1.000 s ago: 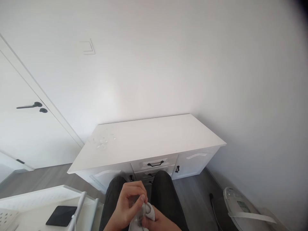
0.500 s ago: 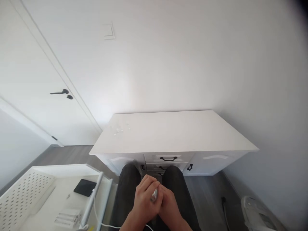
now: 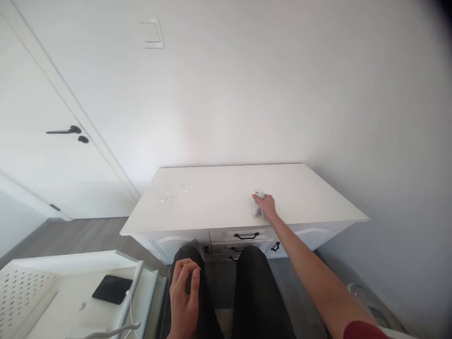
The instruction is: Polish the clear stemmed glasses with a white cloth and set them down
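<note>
My right hand (image 3: 266, 205) reaches out over the white cabinet top (image 3: 219, 197), its fingers closed around a small white-and-grey object (image 3: 256, 208). Motion smears that object and the fingers partly cover it, so its kind is unclear; it is at the cabinet top, near the front edge. Above my left thigh, my left hand (image 3: 185, 294) is loosely curled, thumb apart from the fingers, with nothing visible in it. Small clear pieces (image 3: 169, 193) lie on the left part of the cabinet top.
At the lower left, a white cart (image 3: 70, 306) carries a black phone (image 3: 112, 289) and a white cable (image 3: 130, 306). My knees are against the cabinet's drawers (image 3: 226, 247). A door (image 3: 35, 155) stands at left, and a pale appliance (image 3: 370, 301) at lower right.
My hands, clasped together in my lap before, have separated. The right one has stretched forward to the cabinet top with the small object; the left has moved left over my thigh.
</note>
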Demonstrator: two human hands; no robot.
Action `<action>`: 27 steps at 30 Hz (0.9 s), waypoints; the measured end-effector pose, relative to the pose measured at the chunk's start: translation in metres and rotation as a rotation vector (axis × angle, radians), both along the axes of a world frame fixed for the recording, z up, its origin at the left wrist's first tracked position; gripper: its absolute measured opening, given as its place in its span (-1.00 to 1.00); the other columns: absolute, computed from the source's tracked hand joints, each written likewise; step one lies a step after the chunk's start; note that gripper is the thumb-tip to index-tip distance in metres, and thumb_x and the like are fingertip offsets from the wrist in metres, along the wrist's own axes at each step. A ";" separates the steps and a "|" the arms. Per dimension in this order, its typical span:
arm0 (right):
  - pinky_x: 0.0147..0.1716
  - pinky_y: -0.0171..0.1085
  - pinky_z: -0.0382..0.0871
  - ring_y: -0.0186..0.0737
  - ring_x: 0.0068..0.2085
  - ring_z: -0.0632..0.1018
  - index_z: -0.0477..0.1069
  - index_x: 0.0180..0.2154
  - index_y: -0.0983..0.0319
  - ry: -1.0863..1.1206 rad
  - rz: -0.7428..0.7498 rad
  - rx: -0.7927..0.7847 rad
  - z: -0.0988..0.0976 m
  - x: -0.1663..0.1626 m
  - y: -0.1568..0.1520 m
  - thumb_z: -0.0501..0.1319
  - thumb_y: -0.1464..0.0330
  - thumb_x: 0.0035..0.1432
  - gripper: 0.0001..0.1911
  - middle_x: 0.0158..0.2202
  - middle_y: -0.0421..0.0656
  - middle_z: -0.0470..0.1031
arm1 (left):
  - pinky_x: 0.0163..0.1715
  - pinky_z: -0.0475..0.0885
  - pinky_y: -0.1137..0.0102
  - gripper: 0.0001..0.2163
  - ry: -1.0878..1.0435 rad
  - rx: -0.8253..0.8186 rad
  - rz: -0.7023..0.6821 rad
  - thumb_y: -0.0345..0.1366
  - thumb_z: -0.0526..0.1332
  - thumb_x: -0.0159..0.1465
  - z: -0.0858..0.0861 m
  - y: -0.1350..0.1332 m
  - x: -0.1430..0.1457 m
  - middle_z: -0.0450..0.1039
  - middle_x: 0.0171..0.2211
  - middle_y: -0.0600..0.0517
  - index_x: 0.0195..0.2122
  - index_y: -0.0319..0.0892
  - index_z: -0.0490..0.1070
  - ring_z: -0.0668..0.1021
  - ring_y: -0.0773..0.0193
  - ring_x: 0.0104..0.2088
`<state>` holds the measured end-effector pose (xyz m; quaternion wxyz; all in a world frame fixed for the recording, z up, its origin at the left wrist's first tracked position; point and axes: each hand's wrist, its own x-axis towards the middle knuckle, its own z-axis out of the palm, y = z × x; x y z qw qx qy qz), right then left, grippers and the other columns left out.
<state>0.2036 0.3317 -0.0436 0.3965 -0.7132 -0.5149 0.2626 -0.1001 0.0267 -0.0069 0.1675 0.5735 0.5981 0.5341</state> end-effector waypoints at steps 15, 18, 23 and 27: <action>-0.06 0.02 0.41 0.24 0.00 0.57 0.34 0.14 0.25 -0.188 -0.098 0.029 -0.024 -0.008 0.053 0.42 0.07 0.02 -0.28 0.02 0.20 0.59 | -0.31 0.49 0.34 -0.70 -0.349 -0.118 0.365 -0.06 0.15 0.48 -0.028 0.131 -0.073 0.56 -0.37 0.07 0.06 -0.17 0.41 0.53 0.29 -0.46; -0.10 0.04 0.39 0.23 -0.12 0.55 0.33 -0.01 0.21 -0.156 -0.049 0.062 -0.029 0.003 0.028 0.39 0.01 -0.04 -0.36 -0.12 0.12 0.58 | -0.38 0.55 0.34 -0.65 -0.371 -0.211 0.350 -0.08 0.21 0.48 -0.028 0.172 -0.106 0.58 -0.28 0.05 0.15 -0.20 0.40 0.56 0.33 -0.48; -0.17 0.01 0.35 0.07 -0.27 0.49 0.35 -0.25 0.15 -0.006 -0.003 0.133 -0.032 0.028 -0.029 0.23 0.05 0.12 -0.68 -0.36 -0.14 0.47 | -0.27 0.63 0.27 -0.66 -0.294 -0.340 0.386 -0.12 0.29 0.44 -0.026 0.213 -0.135 0.58 -0.09 -0.03 0.14 -0.19 0.45 0.64 0.24 -0.27; -0.22 -0.07 0.39 0.00 -0.26 0.52 0.43 -0.21 0.19 0.196 -0.114 0.206 -0.037 0.031 -0.101 0.25 0.06 0.17 -0.67 -0.34 -0.14 0.51 | -0.11 0.61 0.15 -0.67 -0.130 -0.340 0.494 -0.14 0.31 0.42 -0.031 0.228 -0.139 0.56 -0.01 -0.07 0.13 -0.19 0.46 0.64 0.15 -0.12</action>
